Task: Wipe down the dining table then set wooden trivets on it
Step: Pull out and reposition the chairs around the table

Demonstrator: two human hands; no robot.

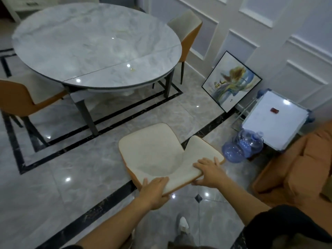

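Dining table [97,45], round, glossy grey marble top, seam across

Your dining table [97,44]: round; glossy grey marble top, one seam across; dark legs; beyond-left of white chair [156,150].

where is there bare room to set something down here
The table top is bare all over but for a yellow speck near its front edge; a left chair and a far chair border it. Crowded at right: painting, whiteboard, bottles. The left hand and right hand grip the near chair.
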